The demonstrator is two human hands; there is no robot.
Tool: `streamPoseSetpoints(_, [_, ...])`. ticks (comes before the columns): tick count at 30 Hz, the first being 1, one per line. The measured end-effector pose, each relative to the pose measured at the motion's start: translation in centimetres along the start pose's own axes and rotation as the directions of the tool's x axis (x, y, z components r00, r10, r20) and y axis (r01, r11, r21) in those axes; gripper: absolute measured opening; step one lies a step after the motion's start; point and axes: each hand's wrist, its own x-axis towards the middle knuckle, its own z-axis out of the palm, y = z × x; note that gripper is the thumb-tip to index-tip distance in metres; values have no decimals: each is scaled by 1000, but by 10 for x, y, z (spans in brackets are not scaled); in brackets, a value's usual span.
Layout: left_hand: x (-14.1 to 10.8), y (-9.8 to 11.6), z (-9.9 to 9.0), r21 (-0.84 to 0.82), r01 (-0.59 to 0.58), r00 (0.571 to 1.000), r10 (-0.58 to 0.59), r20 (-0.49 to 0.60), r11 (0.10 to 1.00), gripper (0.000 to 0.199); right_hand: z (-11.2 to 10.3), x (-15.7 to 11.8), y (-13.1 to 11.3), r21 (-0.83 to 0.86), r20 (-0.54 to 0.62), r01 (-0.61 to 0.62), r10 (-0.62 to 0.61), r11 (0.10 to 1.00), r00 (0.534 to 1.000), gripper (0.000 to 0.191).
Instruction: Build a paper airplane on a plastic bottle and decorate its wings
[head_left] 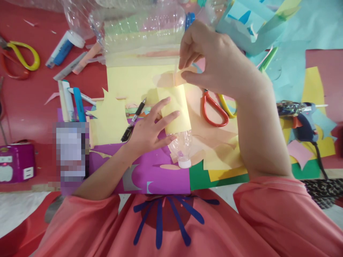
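Observation:
A small clear plastic bottle point(181, 144) lies with its white cap point(184, 163) toward me, and pale yellow paper point(178, 119) is wrapped around its body. My left hand point(146, 130) rests on its left side, fingers stretched apart over the paper and the clear part. Above the far end of the bottle is my right hand point(207, 59), thumb and fingers close together in a pinch. A thin translucent strip seems to hang at those fingertips, too faint to name. Red-and-yellow-handled scissors point(215, 110) lie right of the bottle, and a black pen point(134, 119) lies left of it.
Larger clear bottles point(139, 21) lie across the back. A glue gun point(305, 121) is at right, with its cord hanging toward the edge. Markers point(77, 103), a phone point(71, 153), more scissors point(23, 57) and a purple box point(17, 162) are at left. Paper scraps cover much of the table.

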Motion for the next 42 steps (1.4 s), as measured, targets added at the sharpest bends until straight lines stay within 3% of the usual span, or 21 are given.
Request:
streamPoseSetpoints(5, [-2, -1, 0, -29, 18, 1000, -18, 9, 999, 55, 4, 2, -2, 28, -56, -84, 86, 996, 995, 43])
streamPoseSetpoints(13, [-1, -1, 0, -14, 8, 1000, -8, 10, 1000, 55, 2, 1, -4, 50, 48, -265, 262, 963, 964, 41])
streamPoseSetpoints(26, [1, 2, -1, 37, -27, 999, 28, -20, 999, 52, 5, 5, 1, -22, 7, -248, 248, 968, 969, 32])
streamPoseSetpoints(33, [-2, 0, 0, 2, 22, 999, -22, 29, 1000, 56, 9, 3, 3, -154, -10, -124, 124, 980, 992, 26])
streamPoseSetpoints(39, [1, 2, -1, -5, -19, 1000, 19, -21, 1000, 56, 43, -24, 20, -65, -226, -38, 22, 997, 974, 13])
streamPoseSetpoints(42, [2, 1, 0, -22, -23, 1000, 22, -18, 999, 55, 65, -44, 25, -32, -297, 4, -13, 999, 955, 25])
